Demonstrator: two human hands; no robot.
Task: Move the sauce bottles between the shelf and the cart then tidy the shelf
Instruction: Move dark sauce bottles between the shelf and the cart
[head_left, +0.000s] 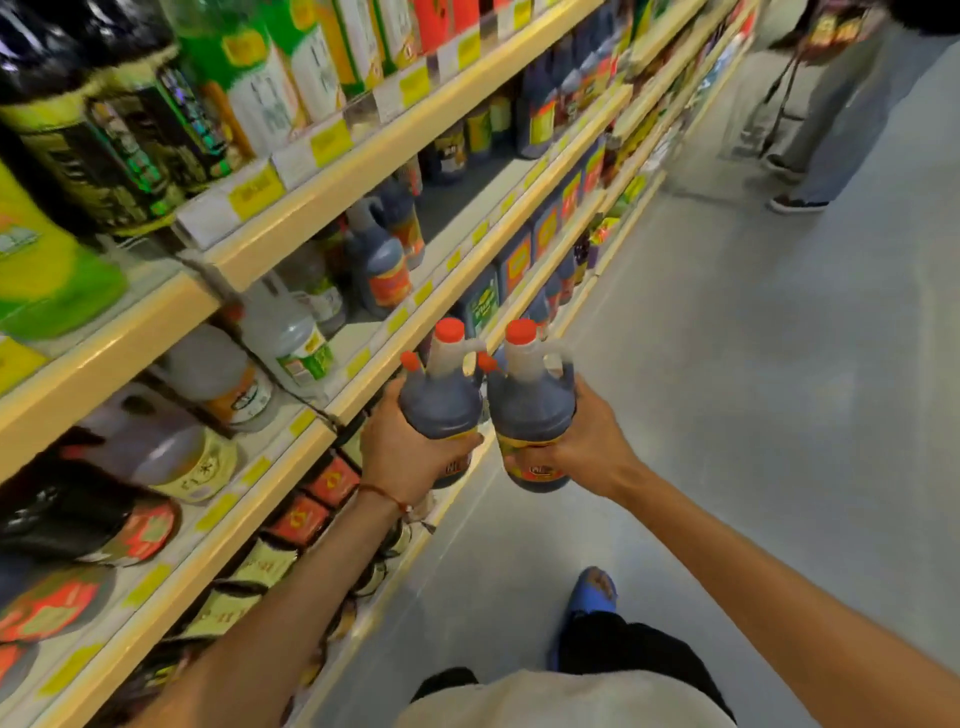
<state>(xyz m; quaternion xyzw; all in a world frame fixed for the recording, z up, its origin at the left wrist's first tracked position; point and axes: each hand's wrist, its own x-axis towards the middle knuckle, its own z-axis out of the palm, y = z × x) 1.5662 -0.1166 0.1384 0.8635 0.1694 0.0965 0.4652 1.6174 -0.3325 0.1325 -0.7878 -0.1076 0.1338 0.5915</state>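
2 seemingly touching sauce bottles (441, 408) stand clamped in left grip (405, 452) and right grip (587, 447).

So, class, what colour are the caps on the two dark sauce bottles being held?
Orange-red round caps on both dark sauce bottles, clearest in the head view.

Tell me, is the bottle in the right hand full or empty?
Nearly full: dark sauce fills the bottle to its shoulder; only the neck below the red cap is clear.
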